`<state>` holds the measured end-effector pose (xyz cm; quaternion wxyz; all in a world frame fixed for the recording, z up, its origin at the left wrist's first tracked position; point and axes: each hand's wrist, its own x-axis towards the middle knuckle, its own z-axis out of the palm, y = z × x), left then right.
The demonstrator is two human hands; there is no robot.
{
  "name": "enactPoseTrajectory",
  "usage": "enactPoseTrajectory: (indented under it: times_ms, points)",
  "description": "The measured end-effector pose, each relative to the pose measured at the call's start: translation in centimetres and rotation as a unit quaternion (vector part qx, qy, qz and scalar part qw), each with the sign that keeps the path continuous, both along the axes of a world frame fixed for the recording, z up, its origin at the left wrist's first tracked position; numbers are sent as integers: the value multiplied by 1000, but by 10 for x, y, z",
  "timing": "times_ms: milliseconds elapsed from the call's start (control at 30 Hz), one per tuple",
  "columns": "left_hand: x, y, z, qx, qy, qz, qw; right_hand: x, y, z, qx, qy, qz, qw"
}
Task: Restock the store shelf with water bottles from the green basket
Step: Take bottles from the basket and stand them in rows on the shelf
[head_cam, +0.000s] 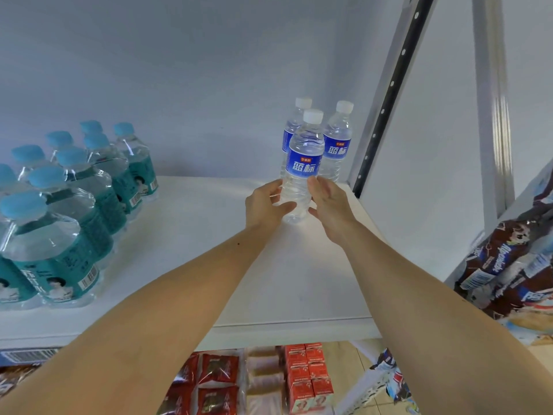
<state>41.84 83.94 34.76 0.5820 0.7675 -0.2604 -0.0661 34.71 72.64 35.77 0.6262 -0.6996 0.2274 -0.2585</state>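
A clear water bottle [302, 163] with a white cap and a blue label stands upright on the white shelf [209, 235] near its back right corner. My left hand [264, 205] and my right hand [329, 205] clasp its lower body from both sides. Two matching bottles stand right behind it, one at the back left [294, 124] and one at the back right [338, 145]. The green basket is out of view.
Several shrink-wrapped bottles with light blue caps and teal labels [68, 205] fill the shelf's left side. A metal upright [386, 94] bounds the shelf on the right. Brown snack bags [508, 271] hang at the right. Red packets and cartons [308, 375] lie on the lower shelf.
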Motion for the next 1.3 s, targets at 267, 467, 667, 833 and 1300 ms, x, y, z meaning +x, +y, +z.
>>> enactPoseTrajectory:
  times_ms: [267,467,667,833,1300]
  points:
    - [8,-12,-5,14,-19,26,999,5,-5,-4,10,-13,18,1000]
    - [11,-20,-7,25,-34,52,998,12,-3,-2,-5,-18,8,1000]
    - [14,-22,-10,22,-41,51,998,17,-2,-4,-10,-2,0,1000]
    - [4,-11,-8,36,-26,24,999,8,4,-6,-5,11,-40,999]
    - [-134,93,-11,-25,-23,9,999,-116,105,-19,-56,3,-158,986]
